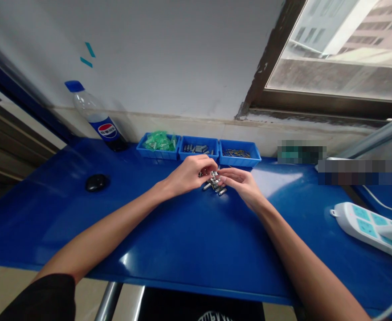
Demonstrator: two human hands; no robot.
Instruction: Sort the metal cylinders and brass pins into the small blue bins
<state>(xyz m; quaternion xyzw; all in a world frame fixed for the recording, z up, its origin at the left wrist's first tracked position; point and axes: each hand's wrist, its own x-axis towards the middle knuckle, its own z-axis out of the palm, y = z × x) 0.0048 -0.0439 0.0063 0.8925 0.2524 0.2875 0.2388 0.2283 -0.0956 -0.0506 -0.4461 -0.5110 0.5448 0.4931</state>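
A small heap of shiny metal cylinders (pixel 219 190) lies on the blue table in front of the bins. My left hand (pixel 196 171) curls over its left side, with dark and silvery pieces showing between thumb and fingers. From the right, my right hand (pixel 241 180) closes on the same cluster, thumb and fingertips against the metal pieces. The two hands almost meet above the heap. Which single piece each hand grips is partly hidden by the fingers.
Behind the hands stand three blue bins: one with green plastic bags (pixel 161 141), one with metal cylinders (pixel 196 148), one with thin pins (pixel 236 154). A cola bottle (pixel 104 127) and black mouse (pixel 96 183) are left; a white power strip (pixel 366 225) is right.
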